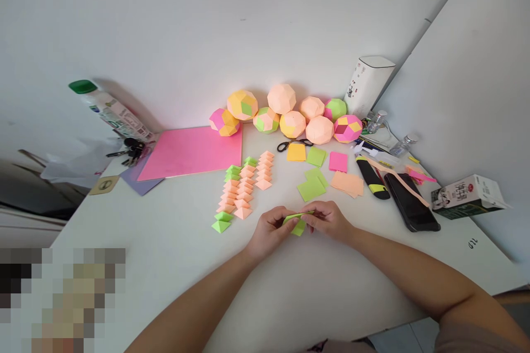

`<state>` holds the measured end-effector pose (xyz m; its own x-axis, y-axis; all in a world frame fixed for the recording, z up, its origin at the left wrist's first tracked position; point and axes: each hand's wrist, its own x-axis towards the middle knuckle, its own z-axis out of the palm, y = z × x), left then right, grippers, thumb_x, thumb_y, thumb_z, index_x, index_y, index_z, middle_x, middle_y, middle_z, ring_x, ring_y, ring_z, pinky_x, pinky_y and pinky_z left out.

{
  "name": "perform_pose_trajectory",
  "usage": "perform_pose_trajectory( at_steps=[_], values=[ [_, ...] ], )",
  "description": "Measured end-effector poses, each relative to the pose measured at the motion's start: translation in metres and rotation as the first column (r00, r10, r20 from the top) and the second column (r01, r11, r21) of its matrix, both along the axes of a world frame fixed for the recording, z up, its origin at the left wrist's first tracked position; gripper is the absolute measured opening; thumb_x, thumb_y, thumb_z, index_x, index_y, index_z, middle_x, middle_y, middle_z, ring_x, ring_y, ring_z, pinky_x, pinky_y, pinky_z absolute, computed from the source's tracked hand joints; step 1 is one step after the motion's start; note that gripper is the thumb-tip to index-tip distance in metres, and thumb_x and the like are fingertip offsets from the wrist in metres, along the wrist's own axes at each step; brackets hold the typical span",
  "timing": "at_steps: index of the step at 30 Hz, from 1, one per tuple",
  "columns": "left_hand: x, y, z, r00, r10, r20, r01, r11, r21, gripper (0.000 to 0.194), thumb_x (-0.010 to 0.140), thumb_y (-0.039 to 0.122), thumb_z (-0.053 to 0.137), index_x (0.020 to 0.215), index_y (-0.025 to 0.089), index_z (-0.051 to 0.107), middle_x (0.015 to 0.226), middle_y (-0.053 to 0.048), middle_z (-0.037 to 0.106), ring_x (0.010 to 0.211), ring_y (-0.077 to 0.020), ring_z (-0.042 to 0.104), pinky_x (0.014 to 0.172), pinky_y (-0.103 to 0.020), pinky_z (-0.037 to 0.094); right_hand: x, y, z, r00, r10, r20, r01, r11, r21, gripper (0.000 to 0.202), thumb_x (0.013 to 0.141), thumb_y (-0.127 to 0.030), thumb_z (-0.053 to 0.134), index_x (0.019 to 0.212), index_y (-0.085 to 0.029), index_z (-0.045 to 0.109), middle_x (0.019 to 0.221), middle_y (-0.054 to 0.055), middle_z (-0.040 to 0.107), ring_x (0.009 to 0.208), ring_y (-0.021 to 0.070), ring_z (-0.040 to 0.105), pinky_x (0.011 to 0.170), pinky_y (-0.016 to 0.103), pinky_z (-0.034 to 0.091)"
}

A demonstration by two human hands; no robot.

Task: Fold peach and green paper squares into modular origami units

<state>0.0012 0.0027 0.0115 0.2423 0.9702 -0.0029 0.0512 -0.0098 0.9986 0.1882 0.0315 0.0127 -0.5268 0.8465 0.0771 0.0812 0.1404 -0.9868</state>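
The person's 2 hands meet above the near part of the tabletop (269, 281). The left hand (271, 231) pinches a green paper (300, 226) between thumb and curled fingers; the right hand (331, 222) grips its other side the same way, so both are nearly closed on it. To their left stand 3 rows of folded paper pieces (243, 187), peach and green. Just beyond the hands lie loose green sheets (312, 186), with peach sheets (346, 183) to their right and a black phone (412, 204) farther right. Next come an orange stack (296, 152), a green stack (316, 156) and a pink stack (338, 161), then black-handled scissors (283, 146). Farthest, 9 faceted paper balls (281, 99) cluster near the wall (248, 27).
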Motion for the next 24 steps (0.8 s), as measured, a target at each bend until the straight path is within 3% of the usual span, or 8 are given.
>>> perform_pose_trajectory(
  at_steps=[5,17,24],
  values=[
    [0.0001,-0.0003,-0.0004,0.996,0.012,0.085,-0.007,0.998,-0.055,0.022,0.079,0.037,0.06,0.083,0.018,0.069,0.069,0.0,0.057,0.06,-0.0104,0.051,0.054,-0.023,0.041,-0.0006,-0.0002,0.0015,1.0,-0.01,-0.016,0.01,1.0,0.003,0.015,0.082,-0.03,0.06,0.084,-0.017,0.068,0.073,0.002,0.063,0.05,0.0094,0.058,0.048,0.022,0.048],
    [-0.0012,0.0003,0.0,0.998,0.021,0.063,-0.018,0.999,-0.045,0.023,0.078,0.038,0.061,0.074,0.017,0.07,0.063,0.0,0.051,0.057,-0.0099,0.047,0.053,-0.023,0.039,0.0006,0.0012,-0.0018,1.0,0.002,0.013,-0.002,1.0,-0.007,0.017,0.082,-0.032,0.06,0.08,-0.016,0.066,0.066,0.001,0.061,0.05,0.0095,0.057,0.046,0.021,0.046],
    [-0.0034,-0.0003,0.0026,0.998,-0.015,0.062,0.019,0.998,-0.062,0.031,0.084,0.04,0.052,0.074,0.016,0.069,0.064,-0.001,0.05,0.058,-0.0113,0.047,0.054,-0.024,0.04,0.0008,0.0024,-0.0005,1.0,-0.002,-0.005,0.002,0.995,-0.096,0.02,0.079,-0.036,0.062,0.079,-0.015,0.066,0.063,0.001,0.061,0.049,0.0097,0.056,0.045,0.021,0.047]
  ],
)
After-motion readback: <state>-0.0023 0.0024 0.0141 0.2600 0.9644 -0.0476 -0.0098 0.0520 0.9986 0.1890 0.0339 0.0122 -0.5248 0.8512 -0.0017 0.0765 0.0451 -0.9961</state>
